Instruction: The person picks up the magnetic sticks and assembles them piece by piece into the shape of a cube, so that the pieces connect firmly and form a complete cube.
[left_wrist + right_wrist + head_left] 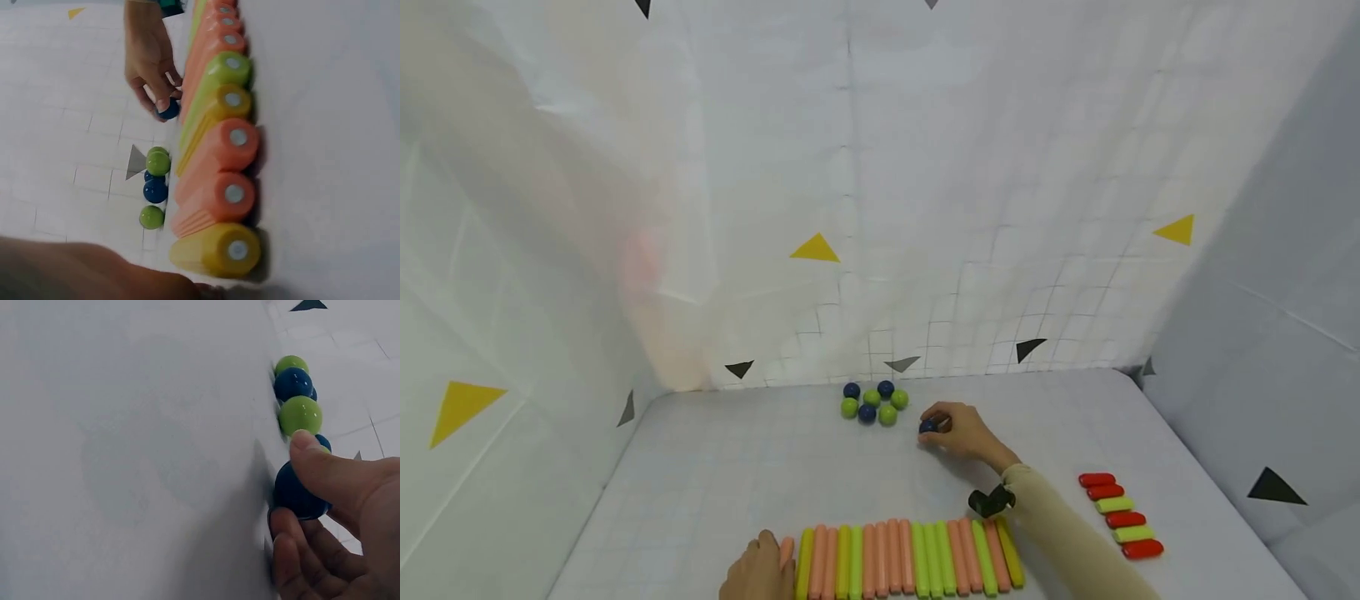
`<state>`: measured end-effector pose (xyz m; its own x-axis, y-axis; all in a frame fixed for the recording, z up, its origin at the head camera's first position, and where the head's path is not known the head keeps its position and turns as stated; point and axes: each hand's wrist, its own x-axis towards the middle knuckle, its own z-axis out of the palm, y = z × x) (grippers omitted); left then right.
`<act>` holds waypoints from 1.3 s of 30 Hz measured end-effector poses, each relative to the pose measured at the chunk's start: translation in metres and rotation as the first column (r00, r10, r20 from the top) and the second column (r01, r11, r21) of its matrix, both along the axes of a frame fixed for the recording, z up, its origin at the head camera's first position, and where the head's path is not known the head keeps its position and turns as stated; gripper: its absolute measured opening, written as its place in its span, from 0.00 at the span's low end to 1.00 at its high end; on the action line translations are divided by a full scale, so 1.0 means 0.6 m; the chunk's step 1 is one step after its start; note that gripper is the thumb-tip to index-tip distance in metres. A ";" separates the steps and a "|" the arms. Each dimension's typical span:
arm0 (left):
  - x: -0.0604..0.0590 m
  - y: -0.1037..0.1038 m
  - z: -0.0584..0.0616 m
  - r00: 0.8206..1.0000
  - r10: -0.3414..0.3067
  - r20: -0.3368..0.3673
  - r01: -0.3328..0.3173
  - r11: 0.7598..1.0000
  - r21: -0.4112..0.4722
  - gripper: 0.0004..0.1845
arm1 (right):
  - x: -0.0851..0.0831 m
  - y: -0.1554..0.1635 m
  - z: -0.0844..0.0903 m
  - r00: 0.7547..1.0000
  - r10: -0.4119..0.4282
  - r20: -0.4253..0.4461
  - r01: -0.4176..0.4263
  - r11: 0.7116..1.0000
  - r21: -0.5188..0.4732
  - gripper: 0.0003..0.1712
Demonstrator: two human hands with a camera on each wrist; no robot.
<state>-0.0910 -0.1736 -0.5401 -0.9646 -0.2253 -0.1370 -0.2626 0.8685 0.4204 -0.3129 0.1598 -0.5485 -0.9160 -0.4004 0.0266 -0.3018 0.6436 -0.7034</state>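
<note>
White tabletop (715,467). Near edge: row of orange, green and yellow sticks (910,558), left hand (760,571) resting against its left end, fingers relaxed, holding nothing. Far side: cluster of green and blue balls (872,402). Just right of it, right hand (962,433) pinches a blue ball (927,427) on the tabletop.

Head view: high, looking forward and down over the white gridded desk (737,467). Both wrist views sit low and close, sharing the small blue ball (299,492) between the right hand's fingers (325,472).
</note>
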 end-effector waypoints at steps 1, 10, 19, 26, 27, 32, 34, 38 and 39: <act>-0.002 -0.003 0.002 1.000 0.000 -0.001 0.000 1.000 0.013 0.16 | -0.001 0.001 -0.002 1.000 -0.004 0.004 0.004 1.000 -0.018 0.19; -0.048 -0.046 0.011 0.995 -0.073 -0.073 0.094 0.938 0.333 0.11 | 0.002 -0.006 -0.006 0.979 -0.020 0.203 0.060 0.979 -0.193 0.22; -0.127 -0.048 -0.007 0.999 -0.040 -0.012 0.038 0.777 0.629 0.21 | 0.011 -0.056 -0.010 0.945 0.047 0.324 0.067 0.941 -0.332 0.24; -0.160 -0.026 -0.023 0.994 -0.104 0.013 0.059 0.651 0.757 0.25 | 0.016 -0.094 -0.021 0.944 0.061 0.325 0.056 0.939 -0.339 0.24; -0.164 -0.023 -0.025 0.993 -0.118 0.014 0.064 0.633 0.771 0.25 | 0.016 -0.097 -0.022 0.945 0.060 0.321 0.053 0.941 -0.334 0.24; -0.181 -0.008 -0.033 0.986 -0.162 0.036 0.067 0.588 0.806 0.23 | 0.017 -0.114 -0.026 0.952 0.077 0.297 0.014 0.955 -0.295 0.23; -0.187 -0.004 -0.034 0.984 -0.175 0.039 0.074 0.592 0.803 0.22 | 0.018 -0.120 -0.026 0.954 0.088 0.287 -0.002 0.957 -0.289 0.22; -0.198 0.005 -0.036 0.981 -0.190 0.041 0.082 0.594 0.800 0.21 | 0.018 -0.134 -0.027 0.954 0.096 0.283 -0.009 0.956 -0.295 0.21; -0.201 0.007 -0.037 0.981 -0.192 0.037 0.086 0.596 0.798 0.20 | 0.017 -0.138 -0.027 0.953 0.100 0.285 -0.010 0.954 -0.301 0.20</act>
<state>-0.2113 -0.1695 -0.5621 -0.9415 0.1572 -0.2980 -0.2562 0.2406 0.9362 -0.3025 0.0773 -0.5650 -0.8772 -0.4657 -0.1169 -0.0813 0.3841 -0.9197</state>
